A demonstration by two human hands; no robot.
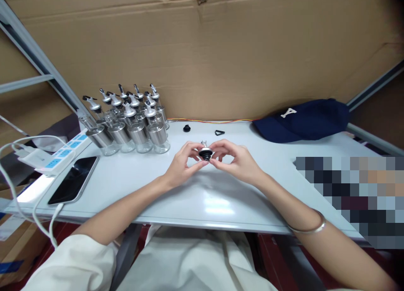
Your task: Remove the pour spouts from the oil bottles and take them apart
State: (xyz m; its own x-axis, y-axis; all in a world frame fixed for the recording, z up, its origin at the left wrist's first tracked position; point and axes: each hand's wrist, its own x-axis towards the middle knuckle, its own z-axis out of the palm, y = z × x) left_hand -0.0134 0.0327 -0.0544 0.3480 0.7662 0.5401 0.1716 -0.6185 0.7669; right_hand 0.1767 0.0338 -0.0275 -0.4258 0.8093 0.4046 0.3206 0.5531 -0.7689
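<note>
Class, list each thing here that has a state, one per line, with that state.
Left hand, pinching the spout
Right hand, pinching the spout
Spout, held, black end down
Bottles, standing
Phone, screen dark, cable plugged in
Cap, on the table
Black stopper, loose
Black loop, loose

Brown cardboard wall (221, 55) behind pale grey table (195, 202); metal framing (28, 82) both sides; white glare (218, 207) near front.
</note>
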